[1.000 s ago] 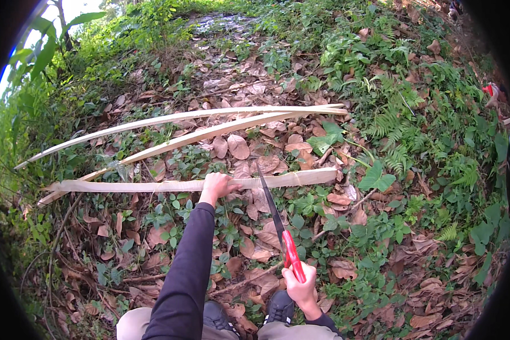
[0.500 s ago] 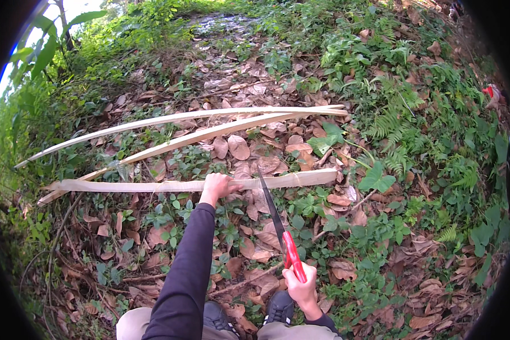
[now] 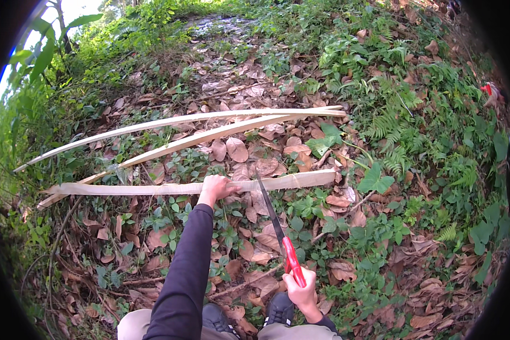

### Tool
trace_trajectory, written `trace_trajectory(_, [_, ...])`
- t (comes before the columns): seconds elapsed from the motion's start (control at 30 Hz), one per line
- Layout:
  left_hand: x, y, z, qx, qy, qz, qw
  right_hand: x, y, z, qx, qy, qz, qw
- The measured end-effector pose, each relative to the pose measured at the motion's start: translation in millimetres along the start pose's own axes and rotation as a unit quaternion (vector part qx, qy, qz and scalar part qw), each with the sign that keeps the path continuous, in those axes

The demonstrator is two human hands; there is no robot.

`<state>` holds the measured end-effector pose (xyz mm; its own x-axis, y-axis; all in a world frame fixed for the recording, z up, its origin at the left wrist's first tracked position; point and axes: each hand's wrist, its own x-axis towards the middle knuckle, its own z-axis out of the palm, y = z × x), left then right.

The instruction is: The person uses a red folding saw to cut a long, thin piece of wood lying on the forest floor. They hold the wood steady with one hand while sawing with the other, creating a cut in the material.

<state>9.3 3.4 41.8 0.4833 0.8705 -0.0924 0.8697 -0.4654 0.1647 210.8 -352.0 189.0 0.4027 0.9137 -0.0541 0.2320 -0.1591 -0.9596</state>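
Observation:
A long pale wooden plank [image 3: 300, 179] lies crosswise before me, low over the leafy ground. My left hand [image 3: 216, 189] is closed round it near the middle. In my right hand [image 3: 301, 286] is a handsaw [image 3: 275, 220] with a red handle and a dark narrow blade, my fingers wrapped round the grip. The blade points away from me and crosses the plank a little right of my left hand, its tip showing past the far edge. Whether the teeth have cut into the wood is too small to tell.
Beyond the plank lie two long thin wooden strips [image 3: 204, 136], meeting at their right ends. The near strip passes under the plank's left end. Dry brown leaves and green plants cover the ground. My shoes [image 3: 280, 309] stand at the lower edge. Something red [image 3: 486, 89] is at the far right.
The saw and my right hand have barely shifted, with the blade still across the plank. My left hand keeps its place on the wood.

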Motion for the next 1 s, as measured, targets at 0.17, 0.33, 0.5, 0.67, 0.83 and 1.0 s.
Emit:
trace_trajectory(0.17, [-9,9,0,0.002,0.008,0.017,1.000,24,13,9,-0.017,0.010,-0.001,1.000])
trace_trajectory(0.33, [-7,0,10,0.014,0.015,0.024,0.999,84,20,47,-0.024,0.022,-0.030,0.999])
trace_trajectory(0.5, [-4,3,1,0.003,-0.001,0.020,1.000,87,38,56,-0.035,0.030,-0.050,0.998])
trace_trajectory(0.67, [-3,-7,2,0.011,-0.004,0.017,1.000,53,37,39,-0.007,0.006,-0.027,1.000])
trace_trajectory(0.83, [-3,1,5,-0.006,0.001,0.013,1.000,29,31,20,-0.001,0.004,-0.019,1.000])
trace_trajectory(1.0, [-12,2,12,0.016,0.022,0.018,0.999,76,37,53,-0.011,0.027,-0.068,0.997])
